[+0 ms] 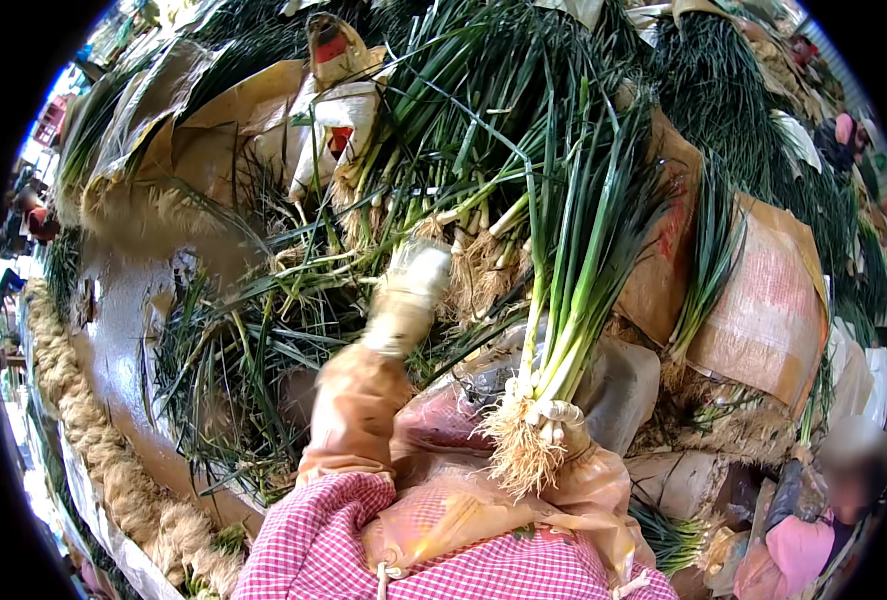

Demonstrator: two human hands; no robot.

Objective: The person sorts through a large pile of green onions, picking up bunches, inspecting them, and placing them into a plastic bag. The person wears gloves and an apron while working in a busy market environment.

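Right hand (563, 412) closed firmly around 1 bunch of green onions (575, 320), low by the roots, probably to keep stems aligned. Bunch stands at the near right of the heap (463, 110). Left hand (418, 270) blurred, at the heap's near edge; cannot tell its grip. Heap's roots face the person, presumably for easy reach. Loose greens (253, 370) lie near-left of the heap.

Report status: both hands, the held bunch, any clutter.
Left hand blurred, grip unclear, near piled green onions. Right hand gripping green onion bunch near its roots, leaves pointing away. Loose leaves cluttering left side.
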